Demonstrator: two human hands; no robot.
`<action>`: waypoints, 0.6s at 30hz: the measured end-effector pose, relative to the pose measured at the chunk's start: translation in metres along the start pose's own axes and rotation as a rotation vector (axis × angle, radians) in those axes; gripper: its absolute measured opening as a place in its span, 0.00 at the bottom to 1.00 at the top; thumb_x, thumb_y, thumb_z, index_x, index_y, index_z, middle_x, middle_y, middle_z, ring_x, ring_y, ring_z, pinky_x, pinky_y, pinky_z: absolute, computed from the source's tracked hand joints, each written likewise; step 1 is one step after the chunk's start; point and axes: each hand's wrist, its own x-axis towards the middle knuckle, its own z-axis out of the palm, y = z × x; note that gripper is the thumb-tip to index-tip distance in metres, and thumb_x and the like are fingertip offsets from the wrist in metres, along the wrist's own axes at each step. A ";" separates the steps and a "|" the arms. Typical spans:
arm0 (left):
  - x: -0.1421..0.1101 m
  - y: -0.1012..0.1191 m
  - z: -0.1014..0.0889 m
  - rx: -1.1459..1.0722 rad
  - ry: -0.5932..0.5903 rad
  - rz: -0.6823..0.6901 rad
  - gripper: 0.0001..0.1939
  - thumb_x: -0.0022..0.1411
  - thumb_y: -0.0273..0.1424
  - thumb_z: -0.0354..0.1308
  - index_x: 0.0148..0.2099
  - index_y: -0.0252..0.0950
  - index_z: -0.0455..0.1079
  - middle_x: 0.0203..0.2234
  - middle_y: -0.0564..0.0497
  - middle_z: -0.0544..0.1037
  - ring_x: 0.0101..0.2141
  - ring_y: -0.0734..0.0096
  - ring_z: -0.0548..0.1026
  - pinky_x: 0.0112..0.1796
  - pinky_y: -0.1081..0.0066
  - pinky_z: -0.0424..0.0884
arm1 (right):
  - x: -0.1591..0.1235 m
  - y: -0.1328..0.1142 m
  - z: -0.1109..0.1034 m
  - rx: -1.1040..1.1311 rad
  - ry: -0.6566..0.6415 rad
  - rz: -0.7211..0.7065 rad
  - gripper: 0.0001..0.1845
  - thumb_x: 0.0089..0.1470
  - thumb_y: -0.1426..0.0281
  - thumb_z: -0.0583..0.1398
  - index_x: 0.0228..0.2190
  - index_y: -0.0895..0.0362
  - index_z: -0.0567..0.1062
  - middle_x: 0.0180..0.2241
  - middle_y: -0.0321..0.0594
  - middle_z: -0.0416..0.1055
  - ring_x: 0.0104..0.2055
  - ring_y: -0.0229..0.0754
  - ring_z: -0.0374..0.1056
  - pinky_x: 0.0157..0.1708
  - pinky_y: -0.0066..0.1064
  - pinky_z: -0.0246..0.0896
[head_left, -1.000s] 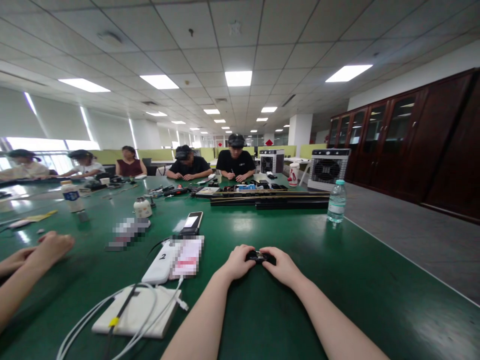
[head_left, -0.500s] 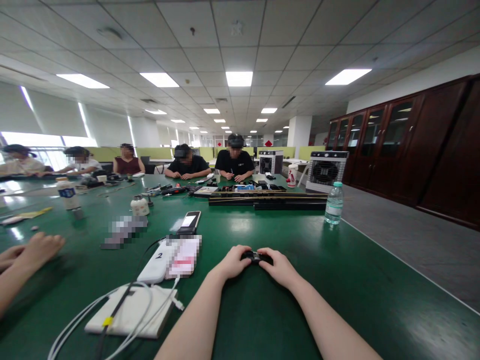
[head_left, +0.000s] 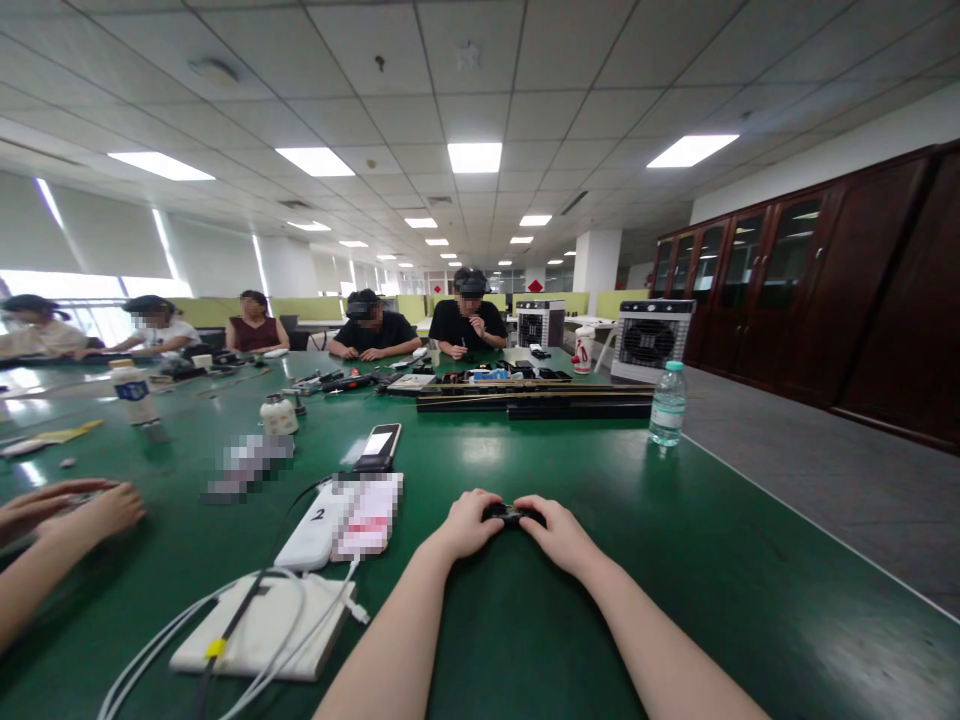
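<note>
Both my hands rest at the middle of the green table (head_left: 517,640), gripping one small dark object (head_left: 512,514) between them. It is black with a lighter, metallic-looking patch on top; its kind is too small to make out. My left hand (head_left: 471,522) has its thumb and fingers closed on the object's left end. On the right end, my right hand (head_left: 553,526) pinches in the same way. Much of the object is covered by my fingers, and its underside cannot be seen.
Left of my arms lie a white power bank (head_left: 309,525), a phone (head_left: 377,448) and a white box (head_left: 251,635) with cables. A water bottle (head_left: 667,405) stands at right. Long black bars (head_left: 540,402) lie across the far side. A neighbour's hands (head_left: 97,512) work at left.
My hands stay around the dark object with hardly any motion. The view has shifted slightly. At left the neighbour's hands have moved and opened around something; a person opposite has raised a hand.
</note>
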 end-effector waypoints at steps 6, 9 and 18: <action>-0.002 0.002 -0.002 -0.025 -0.005 -0.034 0.21 0.58 0.35 0.54 0.53 0.36 0.69 0.48 0.44 0.74 0.49 0.57 0.70 0.51 0.64 0.64 | 0.000 0.001 0.001 0.004 -0.002 0.004 0.17 0.51 0.69 0.57 0.43 0.52 0.74 0.44 0.40 0.75 0.48 0.45 0.68 0.52 0.39 0.59; -0.002 0.003 -0.003 -0.008 -0.025 -0.030 0.20 0.59 0.35 0.53 0.53 0.36 0.69 0.47 0.45 0.75 0.49 0.57 0.70 0.52 0.64 0.64 | 0.000 0.001 0.001 -0.005 0.002 0.002 0.16 0.51 0.68 0.56 0.43 0.53 0.75 0.44 0.40 0.75 0.48 0.46 0.68 0.51 0.39 0.59; -0.002 0.001 -0.002 -0.017 -0.024 -0.018 0.21 0.56 0.34 0.57 0.52 0.39 0.70 0.47 0.47 0.75 0.48 0.58 0.70 0.51 0.65 0.65 | 0.001 -0.002 0.004 -0.056 0.008 -0.049 0.14 0.51 0.67 0.57 0.40 0.53 0.76 0.43 0.40 0.75 0.47 0.47 0.68 0.51 0.40 0.59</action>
